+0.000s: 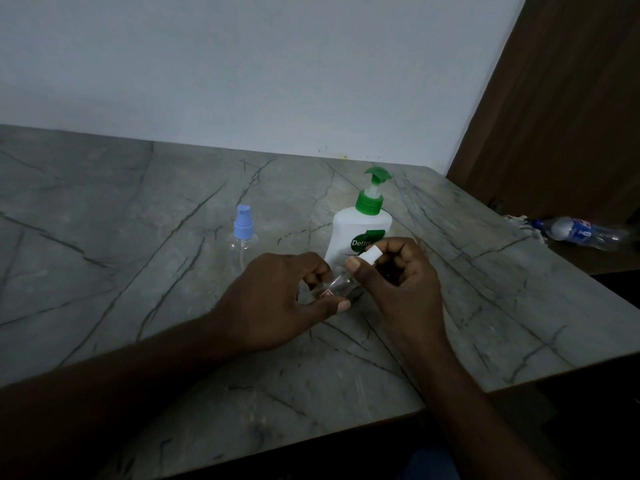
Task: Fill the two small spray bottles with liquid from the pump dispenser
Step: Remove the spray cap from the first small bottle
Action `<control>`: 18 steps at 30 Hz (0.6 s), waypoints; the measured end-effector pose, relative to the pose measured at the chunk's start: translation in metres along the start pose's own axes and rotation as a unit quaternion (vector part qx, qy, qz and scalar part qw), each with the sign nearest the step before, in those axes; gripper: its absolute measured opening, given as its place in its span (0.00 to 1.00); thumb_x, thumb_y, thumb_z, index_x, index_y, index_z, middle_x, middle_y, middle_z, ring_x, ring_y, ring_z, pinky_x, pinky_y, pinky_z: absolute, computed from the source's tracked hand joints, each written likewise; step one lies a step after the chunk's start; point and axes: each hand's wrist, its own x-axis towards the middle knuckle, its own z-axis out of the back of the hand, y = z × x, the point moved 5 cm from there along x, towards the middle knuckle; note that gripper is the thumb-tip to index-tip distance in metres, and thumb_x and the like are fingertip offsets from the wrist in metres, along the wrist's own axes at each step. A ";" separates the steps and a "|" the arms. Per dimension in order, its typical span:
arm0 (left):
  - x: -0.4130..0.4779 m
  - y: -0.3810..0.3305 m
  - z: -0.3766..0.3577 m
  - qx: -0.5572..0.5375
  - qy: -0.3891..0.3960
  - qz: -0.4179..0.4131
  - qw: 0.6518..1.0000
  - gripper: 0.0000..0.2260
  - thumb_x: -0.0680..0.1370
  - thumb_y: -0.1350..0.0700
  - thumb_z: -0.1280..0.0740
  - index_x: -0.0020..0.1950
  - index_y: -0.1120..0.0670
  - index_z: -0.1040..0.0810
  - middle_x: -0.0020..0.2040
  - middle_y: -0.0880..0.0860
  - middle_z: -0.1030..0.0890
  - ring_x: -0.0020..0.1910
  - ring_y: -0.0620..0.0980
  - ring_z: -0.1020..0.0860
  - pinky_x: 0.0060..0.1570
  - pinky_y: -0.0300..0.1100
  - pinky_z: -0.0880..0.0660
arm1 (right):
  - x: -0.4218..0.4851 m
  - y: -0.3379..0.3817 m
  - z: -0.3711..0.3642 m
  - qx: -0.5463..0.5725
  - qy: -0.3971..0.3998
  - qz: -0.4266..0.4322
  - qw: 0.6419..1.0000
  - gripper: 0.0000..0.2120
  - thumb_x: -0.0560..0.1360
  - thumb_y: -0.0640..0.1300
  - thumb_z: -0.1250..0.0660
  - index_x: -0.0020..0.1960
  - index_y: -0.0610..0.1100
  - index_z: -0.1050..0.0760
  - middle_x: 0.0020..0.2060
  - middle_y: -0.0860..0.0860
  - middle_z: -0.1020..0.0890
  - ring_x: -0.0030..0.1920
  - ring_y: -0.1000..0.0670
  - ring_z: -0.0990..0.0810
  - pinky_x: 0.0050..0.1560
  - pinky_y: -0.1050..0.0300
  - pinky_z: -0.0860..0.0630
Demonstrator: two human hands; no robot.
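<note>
A small clear spray bottle (337, 285) is held tilted just above the marble-patterned table (138, 237), in front of the Dettol pump dispenser (360, 226). It is gripped by the left hand (277, 299), fingers and thumb curled round its body. Its white cap (372, 255) is pinched by the curled fingers and thumb of the right hand (398, 282); whether the cap is seated cannot be told. A blue-capped spray bottle (243, 233) stands upright left of the dispenser, apart from it. A plastic drink bottle (581, 232) lies beyond the table's right edge.

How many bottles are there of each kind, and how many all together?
Spray bottles: 2 (blue-capped spray bottle, white-capped spray bottle)
Pump dispenser: 1
Drink bottle: 1
Total: 4
</note>
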 end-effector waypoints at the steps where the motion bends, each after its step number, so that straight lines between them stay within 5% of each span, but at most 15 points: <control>1: 0.000 0.000 0.000 0.000 -0.002 0.002 1.000 0.19 0.72 0.33 0.30 0.53 0.45 0.19 0.44 0.42 0.16 0.37 0.33 0.21 0.32 0.29 0.30 | 0.000 0.000 0.000 0.010 0.004 0.003 1.000 0.16 0.67 0.51 0.21 0.50 0.49 0.21 0.43 0.45 0.16 0.44 0.42 0.16 0.47 0.40 0.17; 5: 0.000 0.000 0.001 -0.005 -0.013 0.011 1.000 0.18 0.72 0.34 0.29 0.53 0.46 0.19 0.44 0.42 0.16 0.36 0.33 0.21 0.32 0.30 0.28 | 0.000 0.002 0.001 0.074 0.030 0.018 0.997 0.17 0.70 0.37 0.25 0.58 0.42 0.24 0.50 0.43 0.15 0.51 0.42 0.15 0.53 0.45 0.18; 10: 0.001 0.000 -0.001 -0.007 -0.006 0.014 1.000 0.20 0.72 0.33 0.31 0.54 0.46 0.19 0.45 0.43 0.16 0.36 0.34 0.21 0.31 0.33 0.26 | 0.002 0.002 0.001 0.046 0.008 0.009 0.999 0.17 0.68 0.47 0.20 0.53 0.47 0.21 0.46 0.47 0.15 0.46 0.44 0.15 0.48 0.49 0.17; 15: 0.002 0.000 0.000 -0.015 -0.010 0.010 1.000 0.18 0.73 0.34 0.30 0.54 0.46 0.19 0.45 0.41 0.16 0.34 0.36 0.20 0.30 0.33 0.26 | 0.002 0.003 0.002 0.094 0.019 0.014 0.995 0.15 0.72 0.32 0.25 0.56 0.43 0.22 0.49 0.45 0.15 0.50 0.45 0.15 0.50 0.53 0.18; 18: 0.001 -0.002 0.000 -0.021 -0.006 0.004 1.000 0.18 0.73 0.35 0.30 0.54 0.46 0.19 0.45 0.41 0.15 0.33 0.38 0.19 0.30 0.36 0.23 | 0.002 0.004 0.001 0.111 0.033 0.027 0.993 0.17 0.71 0.35 0.26 0.59 0.41 0.24 0.52 0.44 0.15 0.52 0.43 0.16 0.51 0.52 0.18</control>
